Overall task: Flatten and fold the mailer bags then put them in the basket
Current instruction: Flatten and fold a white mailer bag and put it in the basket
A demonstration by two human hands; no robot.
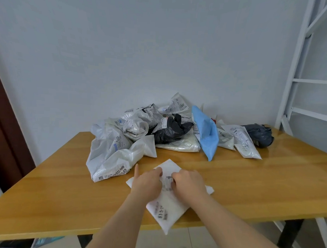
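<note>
- Under both hands, a white mailer bag (167, 209) lies flat on the worktop (249, 182), its near corner overhanging the edge.
- Left grip (147, 182) presses it, index finger straight.
- Right grip (188, 182) seemingly pinches its label; fingers curled.
- Beyond both grips sits a crumpled bag pile (158, 131).

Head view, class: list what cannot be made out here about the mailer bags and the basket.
1. Basket: not in the head view at all; its place cannot be told.
2. White mailer bag: its middle is covered by the left hand and right hand; its label print is blurred.
3. Pile of bags: the bags overlap, so their count is unclear.
4. Dark bag: partly hidden behind a white one.
</note>
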